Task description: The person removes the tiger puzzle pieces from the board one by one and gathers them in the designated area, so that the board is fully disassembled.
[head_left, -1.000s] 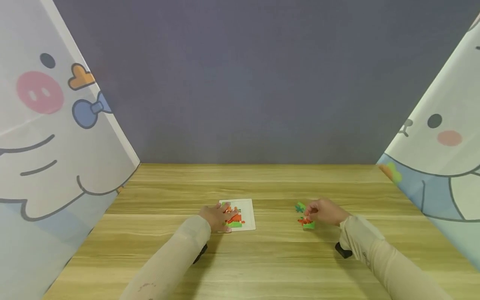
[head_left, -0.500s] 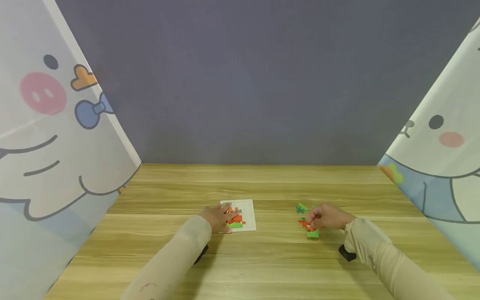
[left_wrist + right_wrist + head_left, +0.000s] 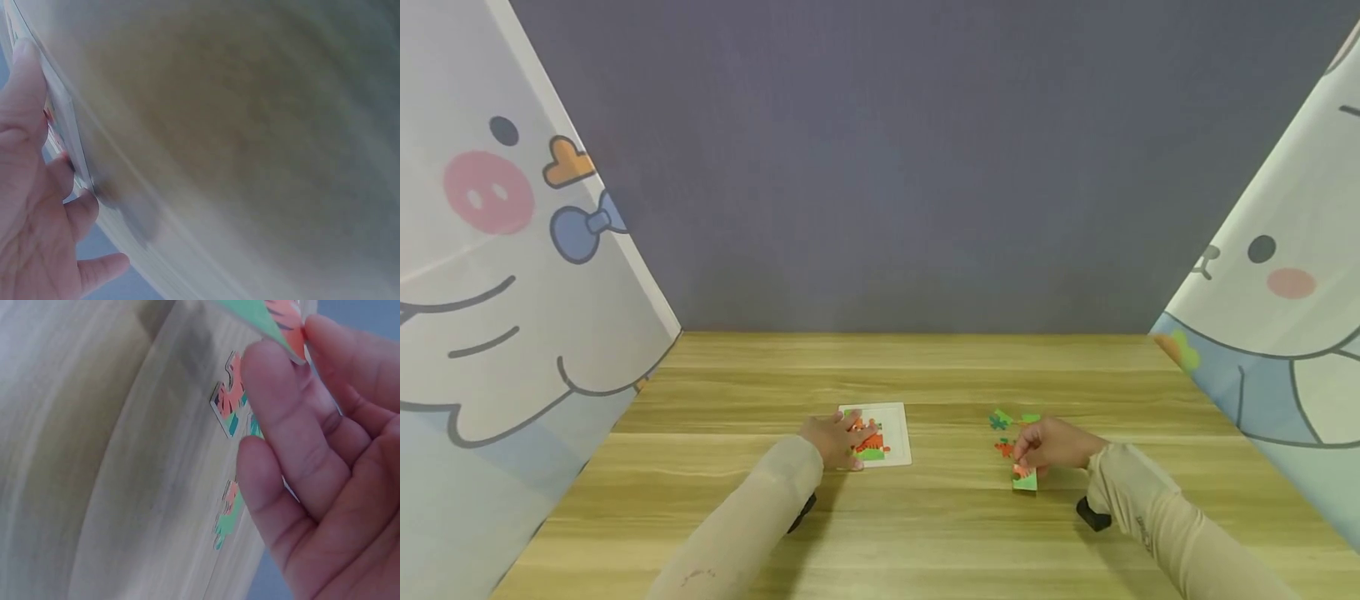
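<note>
On the white puzzle tray (image 3: 897,433) my left hand (image 3: 829,440) rests with its fingers spread, partly covering an orange and green picture. In the left wrist view the thumb and fingers (image 3: 74,212) lie along the tray's edge (image 3: 70,119). To the right, my right hand (image 3: 1054,443) pinches a green and orange jigsaw piece (image 3: 1026,481) between thumb and fingertips. The right wrist view shows this piece's green corner (image 3: 256,314) raised above the table. Just beyond it lie loose jigsaw pieces, one orange (image 3: 1003,450) and one green and teal (image 3: 999,420).
Another green piece (image 3: 1030,418) lies beyond the right hand, partly behind it. All this is on a wood-grain table (image 3: 947,525). A dark panel (image 3: 880,167) stands along its far edge, with cartoon-printed sheets (image 3: 475,333) at both sides.
My right hand has drawn a green and orange jigsaw piece toward the near side, apart from the orange piece beside it. The left hand stays on the tray.
</note>
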{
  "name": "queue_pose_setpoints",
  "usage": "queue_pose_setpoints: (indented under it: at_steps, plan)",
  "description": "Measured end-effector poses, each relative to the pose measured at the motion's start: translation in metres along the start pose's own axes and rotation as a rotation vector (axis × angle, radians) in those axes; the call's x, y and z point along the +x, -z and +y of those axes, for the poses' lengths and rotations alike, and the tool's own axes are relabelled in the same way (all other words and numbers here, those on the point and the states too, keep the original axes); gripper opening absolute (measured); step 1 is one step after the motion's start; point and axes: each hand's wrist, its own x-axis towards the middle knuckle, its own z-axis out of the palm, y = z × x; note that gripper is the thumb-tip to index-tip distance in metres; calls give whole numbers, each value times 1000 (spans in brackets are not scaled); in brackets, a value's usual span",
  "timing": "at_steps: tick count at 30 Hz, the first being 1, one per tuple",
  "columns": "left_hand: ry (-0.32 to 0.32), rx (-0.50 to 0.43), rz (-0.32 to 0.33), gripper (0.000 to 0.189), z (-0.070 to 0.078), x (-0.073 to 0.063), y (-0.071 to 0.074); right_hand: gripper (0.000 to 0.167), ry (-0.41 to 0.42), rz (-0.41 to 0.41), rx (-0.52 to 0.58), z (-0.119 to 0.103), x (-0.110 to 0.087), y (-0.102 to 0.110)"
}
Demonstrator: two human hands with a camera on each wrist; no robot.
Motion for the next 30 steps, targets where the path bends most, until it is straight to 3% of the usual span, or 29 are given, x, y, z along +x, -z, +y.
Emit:
queue_pose_setpoints:
  at_steps: [13,30]
  plan:
    - [-3,9,16,68,-1,2,-6,11,32,-135,55,6,2,-2]
    - [5,45,-1,69,0,6,-4,9,-26,-87,-11,2,5,-2]
